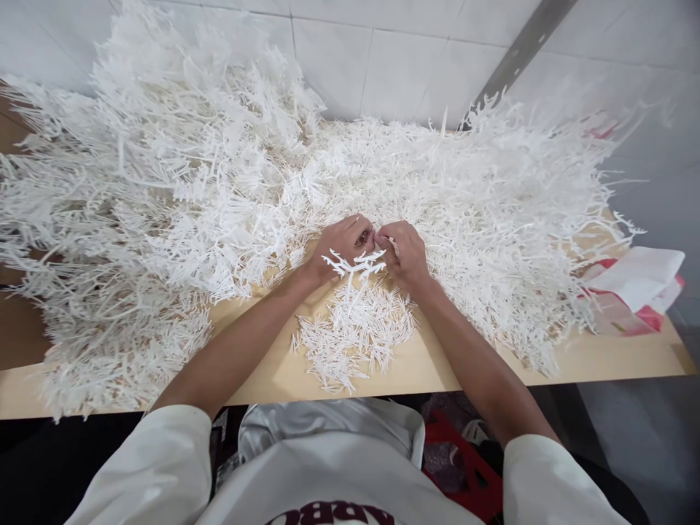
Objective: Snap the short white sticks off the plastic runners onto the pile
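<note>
A white branched plastic sprig (353, 266) shows just below my two hands, its thin forked twigs spread toward me. My left hand (342, 240) is closed, with its fingers curled around part of the sprig. Close against it, my right hand (407, 251) pinches with thumb and forefinger at the sprig; the exact point of grip is hidden by the fingers. Below the hands, a small pile of short white plastic pieces (355, 339) lies on the table near its front edge.
Tall heaps of white branched sprigs fill the left side (164, 168) and right side (503, 219) of the wooden table (628, 361). A red and white plastic bag (637, 288) sits at the right end. A tiled wall (350, 58) stands behind.
</note>
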Action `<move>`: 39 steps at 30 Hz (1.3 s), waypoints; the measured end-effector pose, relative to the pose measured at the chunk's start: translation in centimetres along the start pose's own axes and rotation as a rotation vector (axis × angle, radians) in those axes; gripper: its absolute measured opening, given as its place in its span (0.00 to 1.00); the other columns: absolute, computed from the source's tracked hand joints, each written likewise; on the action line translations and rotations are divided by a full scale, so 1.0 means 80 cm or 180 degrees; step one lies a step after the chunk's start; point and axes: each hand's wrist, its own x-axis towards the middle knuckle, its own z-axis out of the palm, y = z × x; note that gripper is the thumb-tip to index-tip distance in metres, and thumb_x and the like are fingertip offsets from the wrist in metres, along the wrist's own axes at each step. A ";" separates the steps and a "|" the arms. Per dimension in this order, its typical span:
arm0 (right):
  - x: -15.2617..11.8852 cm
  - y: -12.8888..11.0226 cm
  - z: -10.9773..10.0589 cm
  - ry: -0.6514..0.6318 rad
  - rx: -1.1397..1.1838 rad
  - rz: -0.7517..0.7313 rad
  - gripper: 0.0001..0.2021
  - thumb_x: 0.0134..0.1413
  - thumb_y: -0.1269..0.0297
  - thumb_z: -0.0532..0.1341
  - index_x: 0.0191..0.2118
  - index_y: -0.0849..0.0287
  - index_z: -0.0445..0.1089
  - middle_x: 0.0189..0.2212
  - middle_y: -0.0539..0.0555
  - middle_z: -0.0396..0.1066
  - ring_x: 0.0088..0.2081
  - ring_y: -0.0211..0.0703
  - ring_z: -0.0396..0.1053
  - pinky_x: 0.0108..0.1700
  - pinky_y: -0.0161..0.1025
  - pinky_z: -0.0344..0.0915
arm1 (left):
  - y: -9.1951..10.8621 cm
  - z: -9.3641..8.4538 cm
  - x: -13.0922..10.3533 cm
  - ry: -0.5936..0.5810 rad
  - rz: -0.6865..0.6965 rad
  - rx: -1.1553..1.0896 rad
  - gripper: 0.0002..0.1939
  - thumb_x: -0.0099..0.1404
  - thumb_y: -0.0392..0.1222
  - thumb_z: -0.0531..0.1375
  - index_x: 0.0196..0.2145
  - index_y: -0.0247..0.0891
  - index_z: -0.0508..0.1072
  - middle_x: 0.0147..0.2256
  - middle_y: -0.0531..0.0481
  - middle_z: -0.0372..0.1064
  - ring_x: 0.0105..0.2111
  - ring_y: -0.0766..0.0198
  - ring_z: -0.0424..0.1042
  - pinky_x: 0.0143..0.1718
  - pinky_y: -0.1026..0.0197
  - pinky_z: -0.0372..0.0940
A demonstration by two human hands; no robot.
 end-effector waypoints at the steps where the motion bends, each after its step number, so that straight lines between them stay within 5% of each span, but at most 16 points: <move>1: 0.001 -0.001 0.000 0.0009 -0.0021 -0.0097 0.07 0.67 0.61 0.50 0.39 0.53 0.63 0.35 0.51 0.72 0.37 0.40 0.68 0.41 0.42 0.65 | 0.000 0.001 -0.001 0.0063 0.0008 0.0036 0.10 0.68 0.43 0.52 0.30 0.40 0.67 0.28 0.51 0.69 0.27 0.66 0.63 0.28 0.61 0.55; 7: 0.001 0.001 0.004 0.0379 -0.0010 -0.0409 0.05 0.66 0.67 0.51 0.39 0.52 0.62 0.35 0.51 0.73 0.36 0.39 0.69 0.38 0.41 0.65 | 0.004 0.004 0.000 0.0135 -0.0150 -0.0189 0.13 0.69 0.46 0.50 0.31 0.40 0.68 0.28 0.51 0.70 0.27 0.67 0.64 0.29 0.62 0.56; 14: 0.000 -0.001 0.006 0.0663 0.0064 -0.0117 0.05 0.65 0.63 0.53 0.38 0.52 0.64 0.35 0.51 0.72 0.38 0.40 0.70 0.40 0.43 0.68 | 0.009 0.006 0.005 -0.0014 -0.0580 -0.0904 0.13 0.68 0.47 0.53 0.28 0.39 0.67 0.26 0.54 0.68 0.27 0.68 0.64 0.31 0.62 0.58; 19: 0.007 -0.006 0.003 0.0982 -0.0224 0.0411 0.09 0.64 0.57 0.56 0.38 0.53 0.70 0.33 0.54 0.72 0.36 0.43 0.71 0.35 0.43 0.70 | 0.010 0.001 0.004 0.0099 -0.0452 -0.1216 0.15 0.70 0.51 0.50 0.35 0.40 0.70 0.30 0.52 0.68 0.30 0.68 0.66 0.34 0.62 0.63; 24: 0.001 0.000 0.007 0.0917 -0.0109 0.0218 0.06 0.64 0.63 0.56 0.40 0.54 0.70 0.34 0.50 0.76 0.33 0.38 0.73 0.35 0.38 0.71 | 0.011 0.005 0.002 0.0165 -0.0238 -0.1046 0.14 0.67 0.50 0.55 0.45 0.40 0.71 0.43 0.47 0.69 0.40 0.65 0.69 0.38 0.61 0.66; 32: -0.001 -0.001 0.009 0.0651 -0.0117 -0.0064 0.05 0.63 0.67 0.57 0.43 0.55 0.68 0.35 0.51 0.74 0.38 0.39 0.71 0.39 0.38 0.70 | 0.006 0.010 -0.002 0.0046 -0.0300 -0.0406 0.15 0.71 0.49 0.51 0.41 0.40 0.74 0.35 0.50 0.75 0.37 0.63 0.70 0.38 0.59 0.64; 36: 0.002 -0.005 0.007 0.0727 -0.0084 0.0400 0.07 0.66 0.62 0.53 0.41 0.55 0.67 0.42 0.57 0.68 0.44 0.44 0.67 0.40 0.42 0.68 | 0.007 0.011 -0.002 0.0246 -0.0216 -0.0309 0.18 0.71 0.52 0.51 0.36 0.40 0.75 0.31 0.51 0.75 0.33 0.65 0.69 0.38 0.59 0.63; 39: 0.003 -0.004 0.005 0.0536 0.0024 0.0799 0.11 0.68 0.58 0.49 0.38 0.55 0.65 0.38 0.55 0.66 0.39 0.41 0.66 0.38 0.41 0.65 | 0.009 0.011 -0.002 0.0262 0.0055 -0.0250 0.19 0.73 0.50 0.48 0.34 0.40 0.75 0.30 0.52 0.75 0.31 0.66 0.69 0.40 0.59 0.62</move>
